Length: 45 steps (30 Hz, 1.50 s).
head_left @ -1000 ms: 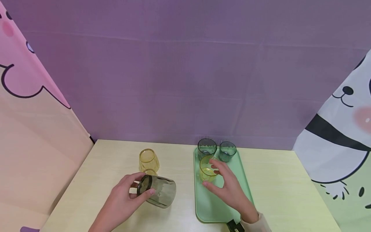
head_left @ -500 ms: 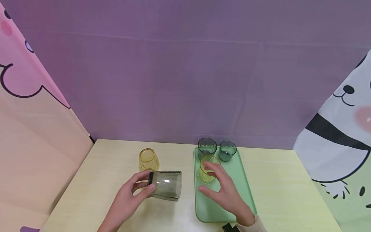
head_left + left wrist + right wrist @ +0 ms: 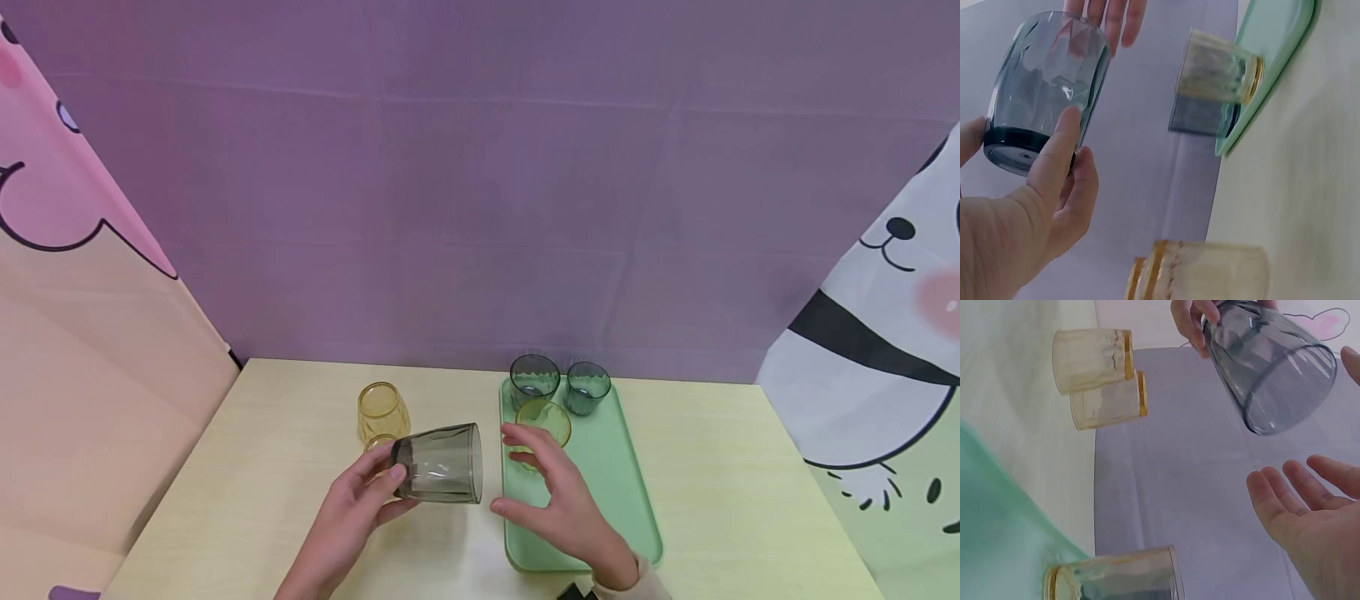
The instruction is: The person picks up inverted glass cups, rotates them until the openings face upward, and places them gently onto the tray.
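Note:
My left hand (image 3: 348,508) grips a smoky grey drinking glass (image 3: 438,467) by its thick base. Raised over the table, the glass lies nearly sideways with its mouth toward the right. Facing that mouth, a small gap away, is my right hand (image 3: 555,500), fingers spread and holding nothing. It hovers over the left side of a green tray (image 3: 618,487) and partly hides an upright yellow glass (image 3: 551,412) there. In the right wrist view, the grey glass (image 3: 1272,375) tapers toward the left hand's fingers, and the right palm (image 3: 1316,531) is bare.
Two dark green-grey glasses, one larger (image 3: 534,379) and one smaller (image 3: 587,387), stand at the tray's back end. Left of the tray, two yellow glasses (image 3: 1092,361) stand upside down on the pale table (image 3: 712,483). A purple cloth (image 3: 480,208) hangs behind.
My left hand has moved right and turned the grey glass so its mouth points right and slightly up. My right hand has drawn left, away from the yellow glass on the tray.

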Each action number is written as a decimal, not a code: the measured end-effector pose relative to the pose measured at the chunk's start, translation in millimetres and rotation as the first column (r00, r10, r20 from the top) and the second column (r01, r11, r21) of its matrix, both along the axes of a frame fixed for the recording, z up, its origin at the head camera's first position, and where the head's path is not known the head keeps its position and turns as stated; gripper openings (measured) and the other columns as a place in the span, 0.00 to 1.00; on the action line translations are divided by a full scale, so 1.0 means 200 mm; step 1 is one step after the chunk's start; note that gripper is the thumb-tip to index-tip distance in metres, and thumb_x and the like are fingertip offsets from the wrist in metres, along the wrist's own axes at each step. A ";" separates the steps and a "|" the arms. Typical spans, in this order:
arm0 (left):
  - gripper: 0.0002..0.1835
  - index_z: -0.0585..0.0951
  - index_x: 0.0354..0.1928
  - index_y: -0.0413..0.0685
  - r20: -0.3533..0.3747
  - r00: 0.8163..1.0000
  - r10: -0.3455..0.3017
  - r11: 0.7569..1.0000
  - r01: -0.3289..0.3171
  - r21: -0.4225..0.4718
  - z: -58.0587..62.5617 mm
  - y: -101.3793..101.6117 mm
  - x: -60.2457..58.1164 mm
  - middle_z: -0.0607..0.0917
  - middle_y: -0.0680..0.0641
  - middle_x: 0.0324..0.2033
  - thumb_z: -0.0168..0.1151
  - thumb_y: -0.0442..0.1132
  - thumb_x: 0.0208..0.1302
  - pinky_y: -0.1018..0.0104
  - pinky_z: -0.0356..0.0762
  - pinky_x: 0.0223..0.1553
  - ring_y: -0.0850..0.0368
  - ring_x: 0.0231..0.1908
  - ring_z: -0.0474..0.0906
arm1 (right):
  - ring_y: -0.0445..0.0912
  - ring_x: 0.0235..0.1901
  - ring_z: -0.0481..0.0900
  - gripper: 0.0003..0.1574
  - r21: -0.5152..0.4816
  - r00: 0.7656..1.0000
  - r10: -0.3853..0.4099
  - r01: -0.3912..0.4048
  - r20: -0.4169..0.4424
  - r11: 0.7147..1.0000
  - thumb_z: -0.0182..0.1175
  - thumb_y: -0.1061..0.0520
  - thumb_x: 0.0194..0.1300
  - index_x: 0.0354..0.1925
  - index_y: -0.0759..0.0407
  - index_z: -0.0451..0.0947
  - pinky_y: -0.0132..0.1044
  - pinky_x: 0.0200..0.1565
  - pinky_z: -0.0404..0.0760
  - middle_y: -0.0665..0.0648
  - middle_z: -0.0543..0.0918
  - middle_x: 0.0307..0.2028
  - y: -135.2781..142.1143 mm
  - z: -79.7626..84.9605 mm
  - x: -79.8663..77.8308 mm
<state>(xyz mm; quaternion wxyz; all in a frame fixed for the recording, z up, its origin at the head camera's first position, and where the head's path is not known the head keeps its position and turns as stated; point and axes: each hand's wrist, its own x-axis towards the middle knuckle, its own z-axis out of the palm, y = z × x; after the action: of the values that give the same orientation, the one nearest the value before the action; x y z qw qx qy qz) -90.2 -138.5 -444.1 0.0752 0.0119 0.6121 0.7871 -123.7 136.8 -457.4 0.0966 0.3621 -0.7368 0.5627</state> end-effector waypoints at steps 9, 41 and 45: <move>0.27 0.63 0.69 0.29 0.047 0.997 -0.066 0.995 0.062 0.077 -0.02 0.06 0.00 0.74 0.34 0.58 0.54 0.39 0.77 0.52 0.79 0.53 0.48 0.55 0.77 | 0.57 0.62 0.70 0.55 -0.050 0.997 0.060 -0.058 0.039 0.997 0.75 0.65 0.54 0.74 0.63 0.58 0.53 0.58 0.77 0.66 0.67 0.66 -0.06 0.02 0.01; 0.22 0.79 0.60 0.51 -0.172 0.983 0.061 0.851 -0.141 -0.506 -0.03 0.01 0.00 0.81 0.52 0.56 0.68 0.48 0.67 0.67 0.81 0.48 0.56 0.54 0.80 | 0.52 0.53 0.77 0.50 0.098 0.995 -0.078 0.085 -0.070 0.992 0.77 0.53 0.56 0.71 0.60 0.65 0.43 0.51 0.81 0.60 0.73 0.62 0.05 0.07 0.03; 0.26 0.78 0.61 0.51 -0.233 0.971 0.050 0.773 -0.185 -0.607 -0.02 -0.01 -0.01 0.79 0.49 0.57 0.68 0.53 0.66 0.68 0.81 0.48 0.51 0.57 0.78 | 0.50 0.52 0.77 0.50 0.143 0.989 -0.113 0.125 -0.092 0.982 0.77 0.50 0.56 0.71 0.58 0.66 0.41 0.50 0.81 0.61 0.73 0.61 0.06 0.07 0.03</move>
<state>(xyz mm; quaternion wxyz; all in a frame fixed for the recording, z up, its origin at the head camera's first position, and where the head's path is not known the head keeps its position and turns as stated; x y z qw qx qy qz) -92.5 -141.2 -449.0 -0.0375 0.0283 0.8420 0.5374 -117.0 149.8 -442.5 0.1336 0.3468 -0.7923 0.4839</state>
